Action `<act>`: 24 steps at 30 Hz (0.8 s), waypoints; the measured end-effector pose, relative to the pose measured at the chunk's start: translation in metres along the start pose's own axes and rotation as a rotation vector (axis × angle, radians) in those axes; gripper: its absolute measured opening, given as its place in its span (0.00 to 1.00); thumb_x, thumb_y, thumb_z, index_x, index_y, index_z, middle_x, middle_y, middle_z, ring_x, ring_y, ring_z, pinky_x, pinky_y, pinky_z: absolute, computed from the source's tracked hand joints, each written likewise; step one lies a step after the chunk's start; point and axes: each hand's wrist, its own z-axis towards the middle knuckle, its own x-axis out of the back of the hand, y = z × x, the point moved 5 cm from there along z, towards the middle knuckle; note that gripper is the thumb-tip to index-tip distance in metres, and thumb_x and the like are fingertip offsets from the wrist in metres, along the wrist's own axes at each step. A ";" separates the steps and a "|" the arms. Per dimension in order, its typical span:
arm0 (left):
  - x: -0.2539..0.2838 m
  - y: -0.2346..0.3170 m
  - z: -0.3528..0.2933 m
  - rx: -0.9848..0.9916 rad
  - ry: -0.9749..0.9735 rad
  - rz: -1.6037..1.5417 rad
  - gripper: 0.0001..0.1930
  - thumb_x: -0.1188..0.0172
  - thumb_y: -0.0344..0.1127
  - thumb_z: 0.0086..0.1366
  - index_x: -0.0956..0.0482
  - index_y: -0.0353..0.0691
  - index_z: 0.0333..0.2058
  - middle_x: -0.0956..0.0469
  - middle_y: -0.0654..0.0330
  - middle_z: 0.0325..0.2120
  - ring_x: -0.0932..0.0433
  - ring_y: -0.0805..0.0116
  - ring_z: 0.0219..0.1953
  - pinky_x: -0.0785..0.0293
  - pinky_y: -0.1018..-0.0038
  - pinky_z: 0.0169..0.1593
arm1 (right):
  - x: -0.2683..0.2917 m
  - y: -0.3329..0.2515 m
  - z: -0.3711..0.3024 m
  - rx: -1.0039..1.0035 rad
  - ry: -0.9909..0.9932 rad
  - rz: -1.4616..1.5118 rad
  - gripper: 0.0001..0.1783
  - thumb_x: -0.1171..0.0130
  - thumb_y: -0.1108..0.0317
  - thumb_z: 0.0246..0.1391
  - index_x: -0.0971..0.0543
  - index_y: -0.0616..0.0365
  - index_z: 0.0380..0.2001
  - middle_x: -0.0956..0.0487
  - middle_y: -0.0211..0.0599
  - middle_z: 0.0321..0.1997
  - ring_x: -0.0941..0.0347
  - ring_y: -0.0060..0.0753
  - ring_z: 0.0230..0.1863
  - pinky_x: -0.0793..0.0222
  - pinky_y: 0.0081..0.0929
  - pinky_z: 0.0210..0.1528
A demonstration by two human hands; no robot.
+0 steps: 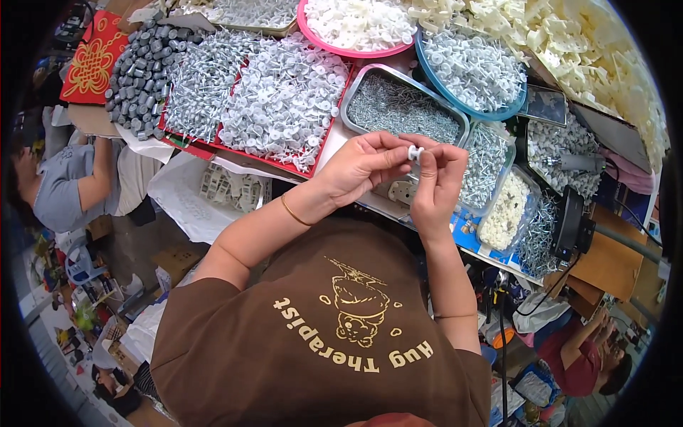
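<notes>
Above the table's near edge, my left hand (366, 162) and my right hand (437, 181) meet. Between their fingertips is a small white spool-shaped plastic part (415, 152), pinched from both sides. Any screw inside it is hidden by the fingers. Just beyond the hands lies a metal tray (346, 114) of small screws. Left of it, a red tray (330, 135) holds white plastic discs with screws through them. Beside my right hand, a clear tub (511, 165) contains long screws, and another clear tub (535, 203) has small cream plastic pieces.
Farther back stand a pink basin (320, 41) and a blue basin (422, 60) full of white parts. Grey cylinders (146, 64) are heaped at left. At right are a powered driver (578, 162) and a black device (569, 220) with a cable. Other people sit at both sides.
</notes>
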 end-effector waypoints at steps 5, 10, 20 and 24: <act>0.002 0.022 -0.006 -0.303 0.180 0.532 0.06 0.35 0.30 0.65 0.18 0.34 0.39 0.15 0.57 0.38 0.17 0.71 0.37 0.19 0.75 0.44 | 0.014 -0.001 0.034 -0.139 -0.036 -0.385 0.10 0.40 0.66 0.64 0.25 0.62 0.41 0.18 0.43 0.43 0.22 0.27 0.40 0.28 0.27 0.44; -0.029 0.012 -0.019 -0.612 0.018 1.437 0.03 0.31 0.27 0.57 0.15 0.35 0.30 0.14 0.59 0.31 0.16 0.66 0.36 0.22 0.72 0.39 | 0.016 0.033 0.063 0.058 -0.058 -0.964 0.08 0.33 0.66 0.54 0.17 0.58 0.34 0.20 0.37 0.31 0.22 0.40 0.31 0.29 0.34 0.34; -0.041 -0.004 -0.020 -0.829 -0.124 1.866 0.08 0.31 0.32 0.53 0.22 0.39 0.29 0.20 0.61 0.28 0.20 0.60 0.36 0.23 0.67 0.40 | 0.019 0.033 0.054 0.028 -0.053 -0.945 0.07 0.34 0.68 0.52 0.20 0.60 0.30 0.19 0.38 0.29 0.22 0.40 0.28 0.27 0.34 0.34; -0.047 -0.016 -0.010 -0.753 -0.199 2.039 0.08 0.33 0.32 0.51 0.23 0.41 0.28 0.22 0.62 0.27 0.22 0.61 0.36 0.25 0.66 0.42 | 0.022 0.029 0.054 0.029 -0.069 -1.033 0.08 0.34 0.69 0.54 0.19 0.61 0.35 0.18 0.39 0.28 0.22 0.34 0.27 0.28 0.30 0.32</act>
